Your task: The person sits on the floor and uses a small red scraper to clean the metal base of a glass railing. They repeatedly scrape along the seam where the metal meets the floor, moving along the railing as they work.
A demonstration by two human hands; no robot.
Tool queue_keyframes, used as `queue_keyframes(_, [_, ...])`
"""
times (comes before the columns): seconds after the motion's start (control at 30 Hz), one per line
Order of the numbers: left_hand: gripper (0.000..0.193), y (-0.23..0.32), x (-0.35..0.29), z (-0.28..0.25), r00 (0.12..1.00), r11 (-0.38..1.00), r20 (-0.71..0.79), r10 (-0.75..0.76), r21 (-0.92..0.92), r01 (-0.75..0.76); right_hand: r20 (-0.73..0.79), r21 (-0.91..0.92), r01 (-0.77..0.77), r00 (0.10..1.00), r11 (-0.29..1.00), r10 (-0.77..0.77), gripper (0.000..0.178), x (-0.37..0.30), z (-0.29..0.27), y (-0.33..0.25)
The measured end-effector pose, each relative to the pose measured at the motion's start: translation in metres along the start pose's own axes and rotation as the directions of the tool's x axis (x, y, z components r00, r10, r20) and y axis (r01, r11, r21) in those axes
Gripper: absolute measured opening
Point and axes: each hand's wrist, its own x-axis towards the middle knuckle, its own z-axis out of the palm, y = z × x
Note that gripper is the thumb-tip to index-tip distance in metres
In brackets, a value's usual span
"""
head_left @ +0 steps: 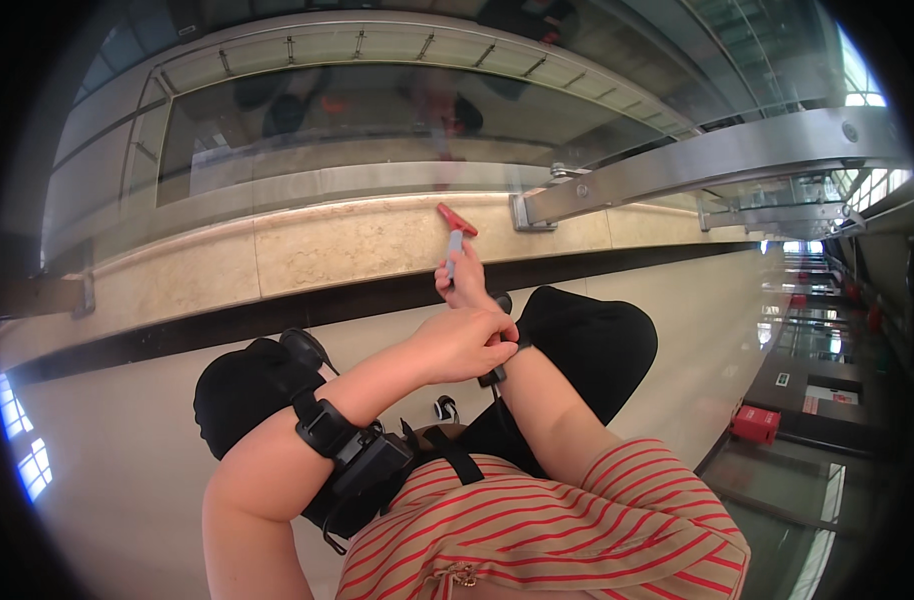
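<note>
In my right hand (464, 277) is a small squeegee-like tool (455, 252) with a grey handle and a wide red head. My fingers wrap its handle, and the red head points away from me, over the near part of a beige stone ledge (347, 240). My left hand (467, 342) reaches across to my right wrist. Its thumb and fingers pinch at a black wrist strap (523, 346) there; the fingertips partly cover the strap. A black device is strapped around my left upper arm (362, 450).
Beyond the ledge stands a glass panel (377, 120) with reflections in it. A steel rail bracket (697, 165) juts out at the right above the ledge. A dark skirting strip (177, 335) runs below, beside the pale floor (127, 450). A red box (755, 424) is farther right.
</note>
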Motion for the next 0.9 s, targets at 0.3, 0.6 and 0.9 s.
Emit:
queue_keyframes(0.3, [0.021,0.008,0.004,-0.009,0.97,0.989,-0.227,0.09,-0.098,-0.115,0.111,-0.009,-0.1,0.989,0.995,0.1,0.02,0.009,-0.004,0.011])
queue_keyframes(0.6, [0.02,0.019,0.008,-0.02,0.975,0.967,-0.219,-0.032,-0.255,-0.026,0.239,0.152,-0.233,0.952,0.96,0.193,0.033,0.038,-0.003,-0.043])
queue_keyframes(0.9, [0.02,0.018,0.018,-0.024,0.976,0.969,-0.212,-0.057,-0.248,0.002,0.199,0.273,-0.118,0.978,0.955,0.064,0.031,0.05,0.006,-0.061])
